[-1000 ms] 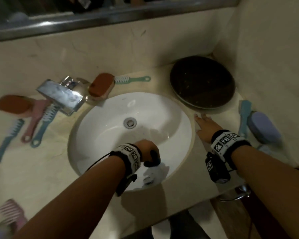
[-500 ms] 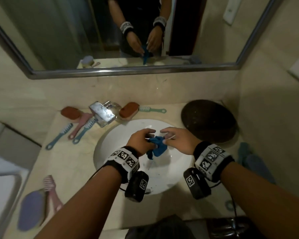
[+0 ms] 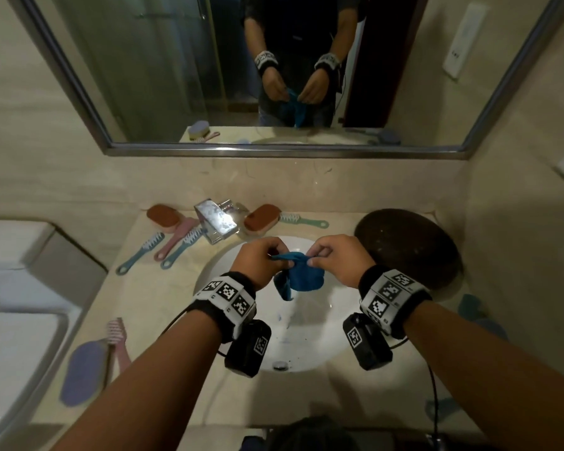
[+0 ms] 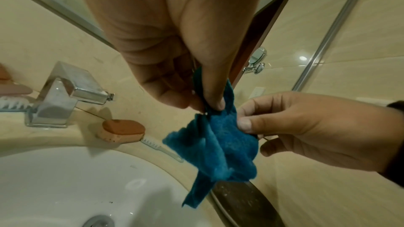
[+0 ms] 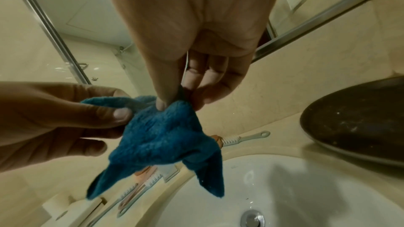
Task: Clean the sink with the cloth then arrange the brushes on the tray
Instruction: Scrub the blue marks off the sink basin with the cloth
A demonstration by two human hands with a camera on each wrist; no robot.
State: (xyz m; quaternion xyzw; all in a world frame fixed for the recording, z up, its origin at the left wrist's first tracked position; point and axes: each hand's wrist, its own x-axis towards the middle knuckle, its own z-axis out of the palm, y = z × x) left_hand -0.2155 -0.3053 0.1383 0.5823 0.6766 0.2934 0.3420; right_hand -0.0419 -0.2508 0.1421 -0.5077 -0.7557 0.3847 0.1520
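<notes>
Now the left hand (image 3: 260, 262) and the right hand (image 3: 337, 259) are both pinching the blue cloth (image 3: 302, 275) above the sink (image 3: 310, 349), tray (image 3: 407, 249) at two o'clock.

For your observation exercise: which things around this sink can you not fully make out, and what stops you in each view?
- Blue brush, head view: right forearm covers most of it.
- Sink drain, head view: left wrist camera partly hides it.
- Tray, right wrist view: cut off by the frame edge.
- Left hand fingertips, left wrist view: hidden behind the cloth.
</notes>
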